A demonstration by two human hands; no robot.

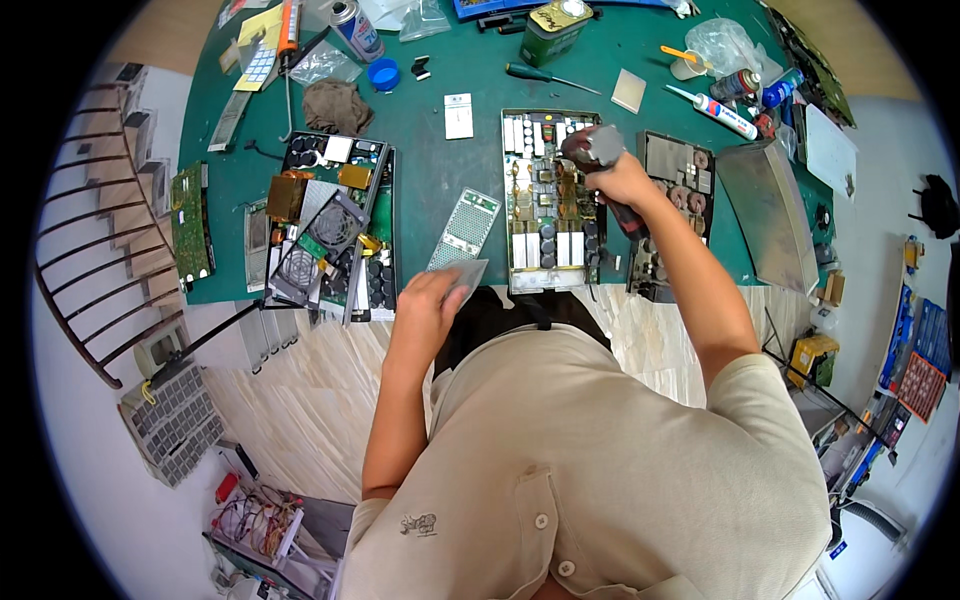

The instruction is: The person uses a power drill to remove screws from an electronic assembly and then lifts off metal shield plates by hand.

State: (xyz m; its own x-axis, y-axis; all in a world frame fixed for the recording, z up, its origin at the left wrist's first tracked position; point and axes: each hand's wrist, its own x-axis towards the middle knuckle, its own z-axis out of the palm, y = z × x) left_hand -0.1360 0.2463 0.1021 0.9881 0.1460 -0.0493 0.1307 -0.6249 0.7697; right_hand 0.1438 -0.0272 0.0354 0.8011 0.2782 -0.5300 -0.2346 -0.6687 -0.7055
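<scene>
My right hand [624,182] grips a cordless drill [598,148] with a dark and red body. The drill is over the right side of an open power supply module [545,215], whose rows of capacitors, coils and white blocks are exposed. Whether its tip touches the module is hidden. My left hand [428,303] pinches a thin grey plate [470,274] close to the table's near edge. Just beyond that plate lies a perforated metal panel [470,222]. To the right of the module, partly behind my right forearm, another opened module [678,170] shows round coils.
An opened unit with fans [325,225] stands at the left of the green table [440,75]. Further back are a brown cloth [338,106], a blue cap [383,74], a screwdriver [540,74] and a sealant tube [722,113]. A bent metal cover [765,215] stands at the right.
</scene>
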